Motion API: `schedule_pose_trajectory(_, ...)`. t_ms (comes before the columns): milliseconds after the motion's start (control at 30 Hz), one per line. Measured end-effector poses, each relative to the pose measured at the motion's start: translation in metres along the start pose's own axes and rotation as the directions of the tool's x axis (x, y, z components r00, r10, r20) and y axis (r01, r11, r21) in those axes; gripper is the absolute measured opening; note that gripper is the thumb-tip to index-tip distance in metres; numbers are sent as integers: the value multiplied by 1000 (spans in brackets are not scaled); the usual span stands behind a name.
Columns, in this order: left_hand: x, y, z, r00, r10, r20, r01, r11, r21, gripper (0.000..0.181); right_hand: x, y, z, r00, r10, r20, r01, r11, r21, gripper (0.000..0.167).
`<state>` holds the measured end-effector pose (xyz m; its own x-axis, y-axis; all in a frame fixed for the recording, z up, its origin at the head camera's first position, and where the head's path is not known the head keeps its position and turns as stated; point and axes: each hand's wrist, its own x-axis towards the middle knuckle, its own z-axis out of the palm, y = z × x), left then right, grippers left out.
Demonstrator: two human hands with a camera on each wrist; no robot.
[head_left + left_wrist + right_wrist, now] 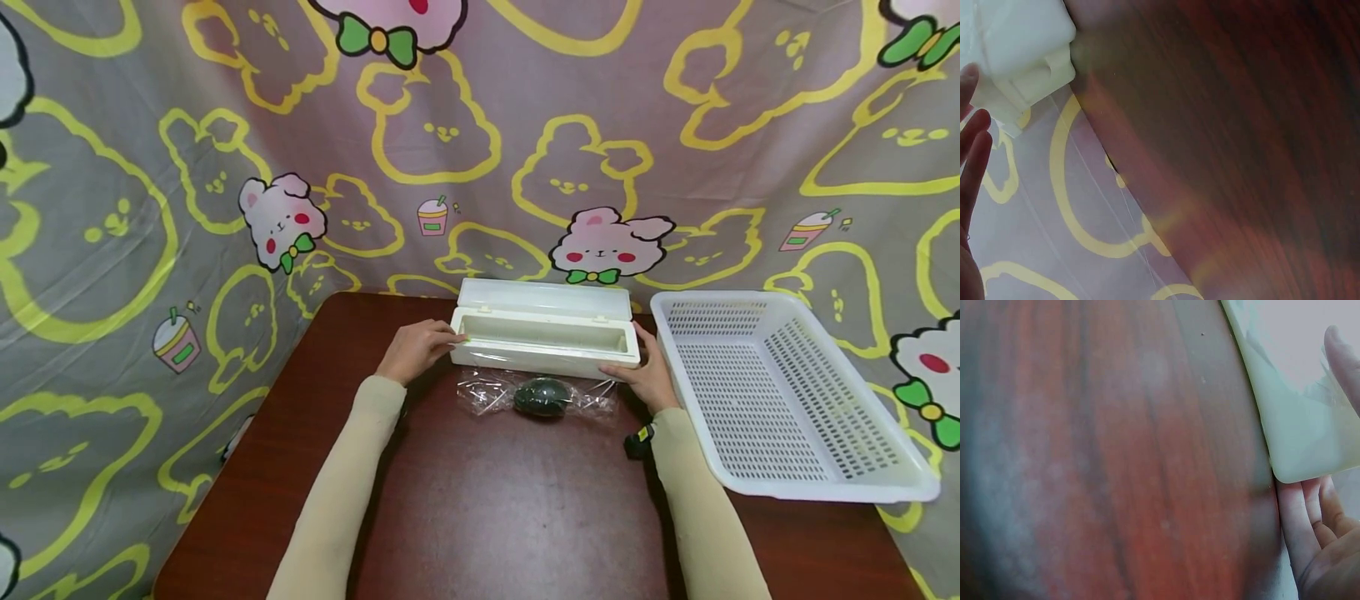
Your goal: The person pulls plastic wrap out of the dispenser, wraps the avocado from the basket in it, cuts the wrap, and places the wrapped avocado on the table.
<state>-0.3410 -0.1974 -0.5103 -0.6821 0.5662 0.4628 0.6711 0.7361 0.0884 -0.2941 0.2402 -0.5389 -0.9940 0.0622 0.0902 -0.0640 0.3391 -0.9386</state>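
Note:
A long white box (546,362), its lid (544,298) raised at the back, stands near the table's far edge. My right hand (651,375) grips its right end; in the right wrist view the thumb (1342,359) lies on the front face and the fingers bend at the end. At the left front corner, my left hand (418,350) touches the box with extended fingers, spread apart in the left wrist view. Clear plastic film (483,392) hangs over the front and spreads on the table. A dark green oval thing like an avocado (542,397) lies with the film.
A white perforated plastic basket (738,483) stands on the right, close to my right forearm. The dark red-brown table (517,517) reaches back to a patterned cloth (510,200) hanging behind and at the left.

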Motion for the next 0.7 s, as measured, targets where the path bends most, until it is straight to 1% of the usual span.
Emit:
schedule_pose_trajectory(167,-2,-2,0,1000,-2,-2,2,1000,-22,28,15,33,1,1000,3,-12,-3,1000,-16,109)
schedule_pose_trajectory(333,-6,-5,2,999,-13,-41,13,1000,-13,24,14,34,0,1000,9,-13,-9,1000,-4,110)
schedule_pose_trajectory(500,-8,-5,6,997,28,-73,-28,1000,7,21,12,32,-1,1000,3,-21,-3,1000,-18,109)
schedule_pose_trajectory(567,-8,-5,5,996,36,-80,-36,999,7,19,10,27,-2,1000,-9,-16,9,1000,-5,107)
schedule_pose_trajectory(700,-8,-7,5,996,18,-93,-19,1000,-10,16,3,8,-2,999,-35,5,35,999,28,104)
